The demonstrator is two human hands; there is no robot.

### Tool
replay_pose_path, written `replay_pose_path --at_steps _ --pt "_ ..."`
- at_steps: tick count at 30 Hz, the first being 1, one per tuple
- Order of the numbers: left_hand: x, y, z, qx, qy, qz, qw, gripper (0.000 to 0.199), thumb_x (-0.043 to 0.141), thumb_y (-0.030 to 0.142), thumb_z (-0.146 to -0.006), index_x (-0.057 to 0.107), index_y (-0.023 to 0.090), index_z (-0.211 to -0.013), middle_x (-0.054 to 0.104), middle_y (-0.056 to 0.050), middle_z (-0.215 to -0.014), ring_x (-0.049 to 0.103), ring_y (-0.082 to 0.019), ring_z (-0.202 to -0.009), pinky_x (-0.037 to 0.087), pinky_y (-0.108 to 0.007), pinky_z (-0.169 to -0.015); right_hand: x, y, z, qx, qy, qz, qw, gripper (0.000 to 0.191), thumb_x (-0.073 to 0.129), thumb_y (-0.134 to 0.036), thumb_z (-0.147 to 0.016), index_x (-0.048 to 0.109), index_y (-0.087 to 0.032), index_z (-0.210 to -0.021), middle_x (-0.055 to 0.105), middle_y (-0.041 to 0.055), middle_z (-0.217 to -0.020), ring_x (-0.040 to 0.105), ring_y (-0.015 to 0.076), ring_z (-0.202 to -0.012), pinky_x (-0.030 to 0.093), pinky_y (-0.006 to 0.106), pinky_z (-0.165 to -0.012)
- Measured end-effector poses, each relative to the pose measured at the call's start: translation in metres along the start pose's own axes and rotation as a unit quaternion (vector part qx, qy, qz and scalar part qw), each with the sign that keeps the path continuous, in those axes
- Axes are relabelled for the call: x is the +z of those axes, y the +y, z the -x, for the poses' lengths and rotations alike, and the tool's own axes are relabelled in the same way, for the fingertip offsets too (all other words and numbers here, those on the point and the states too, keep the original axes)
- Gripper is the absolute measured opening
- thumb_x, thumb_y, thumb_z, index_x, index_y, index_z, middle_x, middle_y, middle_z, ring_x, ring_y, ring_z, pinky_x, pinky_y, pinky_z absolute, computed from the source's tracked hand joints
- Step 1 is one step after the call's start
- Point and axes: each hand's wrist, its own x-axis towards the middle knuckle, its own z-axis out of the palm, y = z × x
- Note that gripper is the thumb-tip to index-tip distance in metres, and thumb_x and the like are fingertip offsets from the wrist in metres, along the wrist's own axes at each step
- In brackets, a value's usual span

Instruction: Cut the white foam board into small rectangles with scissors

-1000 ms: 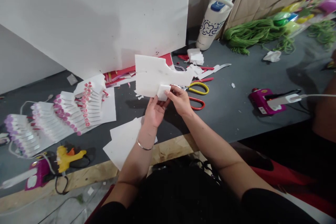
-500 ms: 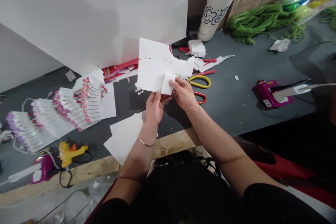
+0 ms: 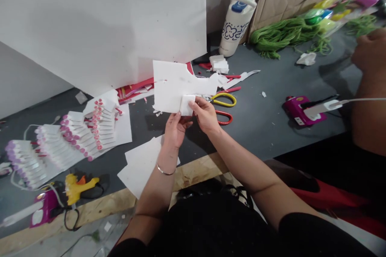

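A thin white board piece [image 3: 167, 86] with a curved cutout on its right side is in front of me over the grey table. A small white square piece [image 3: 187, 105] overlaps its lower edge. My left hand [image 3: 175, 129] is closed at the bottom, thumb against the lower edge where the two pieces meet. My right hand [image 3: 207, 115] pinches the small square from the right, its thumb on top. Fingers behind the pieces are partly hidden. Just right of my right hand lie scissors, with a yellow handle [image 3: 224, 99] and a red handle [image 3: 224, 118]; their blades are mostly hidden.
Rows of white strips with pink and purple tips [image 3: 72, 134] lie left, near a yellow glue gun [image 3: 79, 188]. White sheets [image 3: 141, 162] overhang the front edge. A bottle [image 3: 237, 26], green yarn [image 3: 280, 36] and purple power strip [image 3: 303, 110] stand right, near another person's arm [image 3: 370, 88].
The view has shifted slightly, and the board piece's upper edge sits lower. Both hands keep nearly the same grip. Another person's arm has come in at the right edge.
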Motion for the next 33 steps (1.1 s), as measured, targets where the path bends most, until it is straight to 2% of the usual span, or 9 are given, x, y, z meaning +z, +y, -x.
replay_pose_path --at_steps 3,9,12,16,20,24,28,30,33 --pt "-0.003 -0.003 0.000 0.036 0.012 -0.035 0.999 0.029 0.095 0.037 -0.079 0.075 0.021 -0.092 0.084 -0.003 -0.095 0.078 -0.017 -0.078 0.061 -0.025 -0.061 0.002 -0.001 0.002 0.002 0.017 -0.006 1.000 0.054 0.095 -0.065 -0.061 0.083 -0.023 -0.092 0.075 -0.0011 -0.080 0.054 0.0115 -0.064 0.047 0.027 -0.058" --pt "-0.005 -0.011 0.001 0.108 0.016 -0.083 0.991 0.046 0.097 0.058 -0.075 0.081 0.023 -0.100 0.085 -0.007 -0.105 0.079 -0.022 -0.094 0.067 -0.035 -0.087 0.003 -0.002 0.005 -0.014 0.035 0.009 0.999 0.053 0.092 -0.067 -0.066 0.082 -0.023 -0.093 0.074 -0.0016 -0.076 0.053 0.0116 -0.063 0.047 0.026 -0.056" --pt "-0.006 -0.013 0.001 0.132 0.017 -0.088 0.987 0.052 0.100 0.062 -0.069 0.082 0.023 -0.100 0.085 -0.006 -0.105 0.079 -0.020 -0.098 0.065 -0.033 -0.095 0.004 -0.003 0.007 -0.035 0.044 0.023 0.998 0.051 0.090 -0.068 -0.070 0.080 -0.023 -0.092 0.069 -0.0037 -0.071 0.049 0.0102 -0.058 0.044 0.026 -0.051" --pt "-0.006 -0.015 0.000 0.157 0.032 -0.116 0.980 0.055 0.102 0.060 -0.067 0.081 0.022 -0.102 0.084 -0.005 -0.103 0.077 -0.017 -0.093 0.062 -0.026 -0.083 0.005 -0.005 0.009 -0.046 0.025 0.047 0.998 0.047 0.088 -0.066 -0.073 0.077 -0.024 -0.091 0.067 -0.0034 -0.071 0.052 0.0107 -0.059 0.047 0.027 -0.053" --pt "-0.004 -0.015 0.001 0.144 0.014 -0.103 0.984 0.052 0.104 0.057 -0.065 0.082 0.023 -0.098 0.082 -0.002 -0.094 0.073 -0.013 -0.083 0.060 -0.022 -0.074 0.002 -0.004 0.007 -0.049 0.034 0.025 0.998 0.044 0.091 -0.061 -0.072 0.079 -0.024 -0.091 0.071 -0.0016 -0.077 0.055 0.0115 -0.065 0.050 0.027 -0.058" --pt "0.001 -0.013 0.005 0.123 -0.007 -0.083 0.989 0.050 0.101 0.061 -0.067 0.083 0.022 -0.094 0.082 -0.004 -0.093 0.073 -0.015 -0.080 0.059 -0.024 -0.066 -0.004 -0.001 0.001 -0.019 0.025 -0.017 0.999 0.044 0.093 -0.061 -0.071 0.082 -0.024 -0.092 0.073 -0.0011 -0.079 0.052 0.0106 -0.063 0.045 0.026 -0.056" --pt "0.003 -0.011 0.006 0.105 0.012 -0.045 0.993 0.055 0.098 0.069 -0.067 0.078 0.021 -0.086 0.081 -0.005 -0.089 0.074 -0.017 -0.076 0.058 -0.025 -0.059 -0.006 0.001 0.000 0.000 0.009 -0.011 1.000 0.047 0.093 -0.064 -0.070 0.083 -0.024 -0.093 0.075 -0.0005 -0.082 0.055 0.0121 -0.065 0.048 0.028 -0.059" --pt "0.003 -0.011 0.005 0.089 0.024 -0.033 0.995 0.053 0.100 0.064 -0.067 0.076 0.021 -0.085 0.080 -0.004 -0.087 0.074 -0.017 -0.075 0.059 -0.026 -0.058 -0.006 0.003 0.002 -0.002 0.002 0.001 1.000 0.047 0.092 -0.064 -0.070 0.082 -0.025 -0.094 0.076 -0.0002 -0.084 0.058 0.0132 -0.069 0.052 0.030 -0.064" --pt "0.001 -0.010 0.003 0.069 0.033 -0.033 0.997 0.035 0.097 0.046 -0.075 0.074 0.022 -0.088 0.080 -0.004 -0.092 0.075 -0.018 -0.076 0.060 -0.027 -0.058 -0.004 0.004 0.004 -0.014 0.000 0.006 1.000 0.046 0.093 -0.063 -0.070 0.082 -0.025 -0.095 0.078 0.0004 -0.089 0.064 0.0156 -0.078 0.057 0.033 -0.074"
